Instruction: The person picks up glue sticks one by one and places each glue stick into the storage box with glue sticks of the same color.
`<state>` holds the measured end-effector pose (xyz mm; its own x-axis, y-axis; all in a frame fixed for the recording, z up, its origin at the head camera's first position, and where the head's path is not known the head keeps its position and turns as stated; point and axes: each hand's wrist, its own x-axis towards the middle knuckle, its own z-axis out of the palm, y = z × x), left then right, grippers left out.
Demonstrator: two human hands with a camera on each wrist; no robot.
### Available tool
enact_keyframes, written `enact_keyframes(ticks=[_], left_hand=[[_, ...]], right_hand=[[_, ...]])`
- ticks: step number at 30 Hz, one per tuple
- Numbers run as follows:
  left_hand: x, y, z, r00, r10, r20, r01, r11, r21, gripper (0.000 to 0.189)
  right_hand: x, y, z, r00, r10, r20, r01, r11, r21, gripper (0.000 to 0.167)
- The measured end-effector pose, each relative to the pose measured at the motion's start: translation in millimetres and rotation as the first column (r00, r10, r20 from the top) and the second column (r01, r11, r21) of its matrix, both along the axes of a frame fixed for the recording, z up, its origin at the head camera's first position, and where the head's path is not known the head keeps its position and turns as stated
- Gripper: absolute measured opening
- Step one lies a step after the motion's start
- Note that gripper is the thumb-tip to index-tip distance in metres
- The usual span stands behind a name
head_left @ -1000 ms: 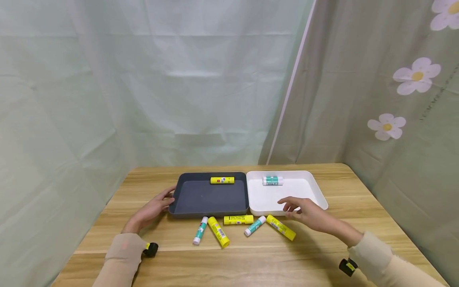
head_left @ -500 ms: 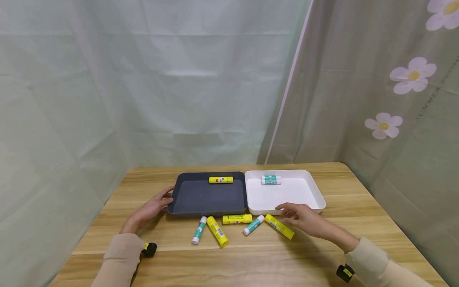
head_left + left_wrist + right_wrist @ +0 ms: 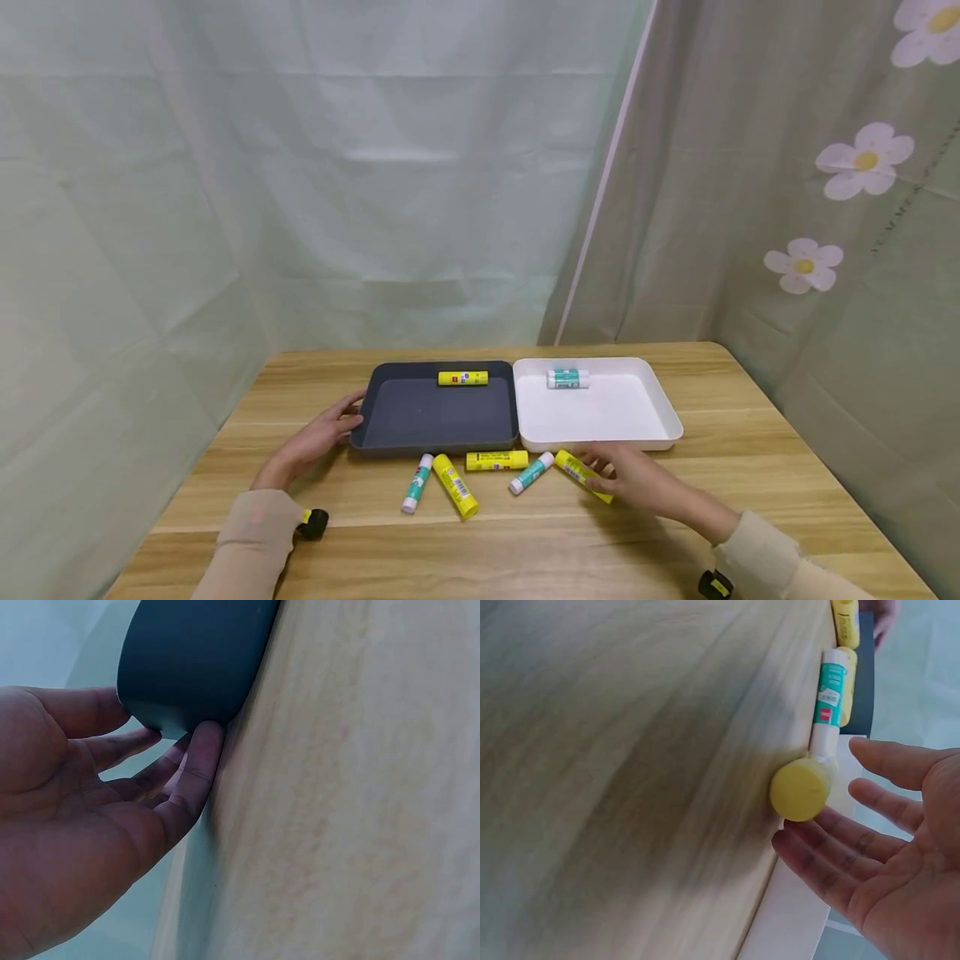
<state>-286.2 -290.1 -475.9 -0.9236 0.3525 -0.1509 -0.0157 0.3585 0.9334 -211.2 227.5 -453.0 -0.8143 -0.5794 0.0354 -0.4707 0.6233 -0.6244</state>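
At the left end of the dark grey tray [image 3: 435, 421], my left hand [image 3: 315, 437] rests its fingertips against the side wall. In the left wrist view the fingers [image 3: 199, 761] touch the tray's corner without wrapping it. My right hand [image 3: 637, 479] is lowered over a yellow glue stick [image 3: 573, 468] in front of the white tray [image 3: 600, 443]. The right wrist view shows the yellow end of that glue stick [image 3: 800, 790] between spread thumb and fingers, which do not pinch it. Some right fingertips are hidden behind the stick.
Several more glue sticks lie before the trays: yellow ones [image 3: 455, 487] [image 3: 497, 460] and green-and-white ones [image 3: 417, 483] [image 3: 532, 473]. Another yellow glue stick [image 3: 462, 378] lies in the grey tray, and a green-and-white pair or stick [image 3: 567, 379] in the white one. Curtains [image 3: 420, 208] hang behind the table.
My right hand has come down from above the white tray's front edge, toward me, to the yellow glue stick. The left hand has stayed at the grey tray.
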Motion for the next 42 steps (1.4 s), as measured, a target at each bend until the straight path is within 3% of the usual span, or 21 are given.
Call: enact_keyframes(ticks=[8, 26, 42], left_hand=[[-0.5, -0.4, 0.8, 1.000, 0.008, -0.005, -0.008, 1.000, 0.020, 0.061], [0.7, -0.3, -0.6, 1.000, -0.004, -0.012, 0.005, 1.000, 0.030, 0.061], [-0.7, -0.7, -1.5, 1.000, 0.009, 0.002, -0.010, 1.000, 0.015, 0.061]], right_hand=[[-1.7, -5.6, -3.5, 0.998, -0.054, -0.025, 0.055, 0.997, 0.050, 0.043], [3.7, -7.4, -10.3, 0.991, -0.022, -0.129, 0.032, 0.997, 0.074, 0.050], [4.9, -5.2, -8.6, 0.992, -0.027, -0.126, 0.034, 0.998, 0.054, 0.049]])
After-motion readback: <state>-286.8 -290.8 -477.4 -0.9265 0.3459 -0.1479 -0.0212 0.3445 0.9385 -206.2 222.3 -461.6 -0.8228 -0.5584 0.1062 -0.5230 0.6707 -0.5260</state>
